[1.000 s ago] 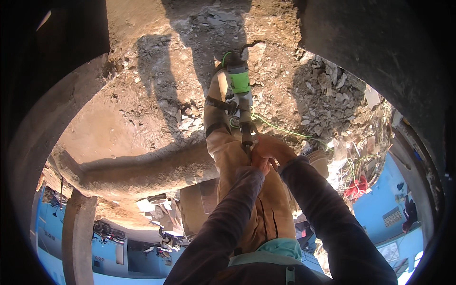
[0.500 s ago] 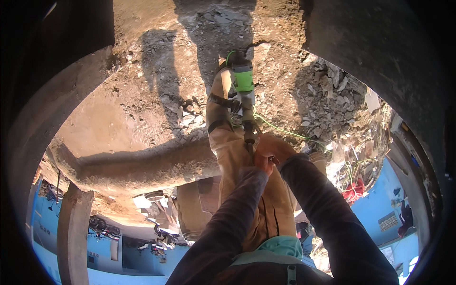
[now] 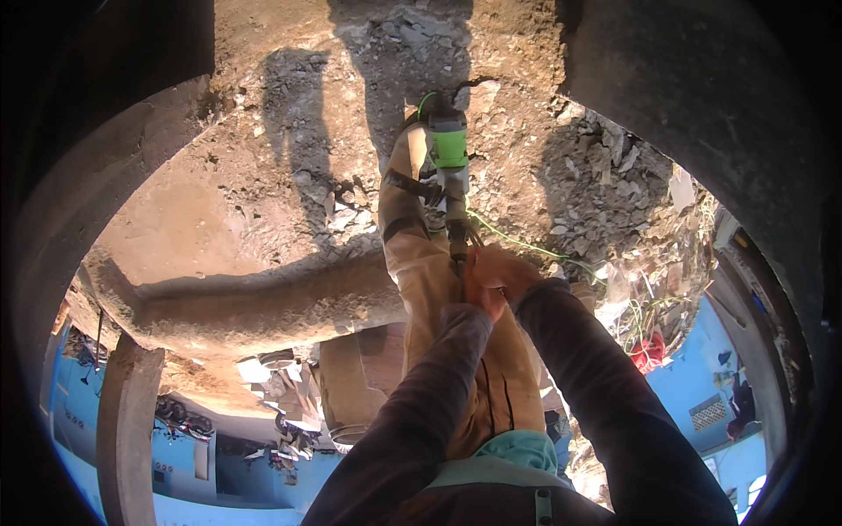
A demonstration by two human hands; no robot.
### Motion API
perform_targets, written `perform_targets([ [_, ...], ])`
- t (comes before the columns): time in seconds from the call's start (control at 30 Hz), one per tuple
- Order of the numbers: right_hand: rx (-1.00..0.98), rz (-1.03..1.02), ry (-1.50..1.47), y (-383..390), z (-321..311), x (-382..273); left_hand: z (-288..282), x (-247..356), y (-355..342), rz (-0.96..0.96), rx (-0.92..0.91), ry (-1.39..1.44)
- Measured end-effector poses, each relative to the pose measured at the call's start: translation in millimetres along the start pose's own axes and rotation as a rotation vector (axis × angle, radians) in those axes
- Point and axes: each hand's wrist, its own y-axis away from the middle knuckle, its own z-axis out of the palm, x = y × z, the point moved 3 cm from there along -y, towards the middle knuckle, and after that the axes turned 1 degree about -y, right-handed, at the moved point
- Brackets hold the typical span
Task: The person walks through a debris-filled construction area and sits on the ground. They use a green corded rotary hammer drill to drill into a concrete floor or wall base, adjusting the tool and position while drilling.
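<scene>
A green and grey demolition hammer (image 3: 450, 151) lies along my left leg (image 3: 412, 263), its body at the far end and its dark nose pointing back toward me. The side handle (image 3: 408, 182) sticks out to the left across the leg. Just at the nose, my left hand (image 3: 488, 301) and my right hand (image 3: 509, 269) come together with their fingers closed. Whatever thin thing they grip is hidden between them. The bit end of the hammer runs down beside my hands, partly covered by them.
Broken concrete rubble (image 3: 605, 175) spreads across the slab to the right. A green cord (image 3: 517, 238) trails from the hammer toward a red object (image 3: 648, 351). A raised concrete ledge (image 3: 263, 307) crosses on the left, with a drop beyond it to blue walls and motorbikes (image 3: 184, 417) below.
My two hands have shifted slightly up and left, nearer the hammer's nose, staying together. The hammer lies almost where it was.
</scene>
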Motion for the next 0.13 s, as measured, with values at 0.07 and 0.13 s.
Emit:
perform_targets([
  [0.07, 0.0, 0.02, 0.004, 0.2, 1.7, 3.0, -1.2, -1.2, 1.4, -0.031, -0.008, 0.062],
  [0.13, -0.001, 0.029, 0.007, 6.4, -0.2, -0.2, -4.0, -3.6, -7.8, -0.263, 0.118, 0.302],
])
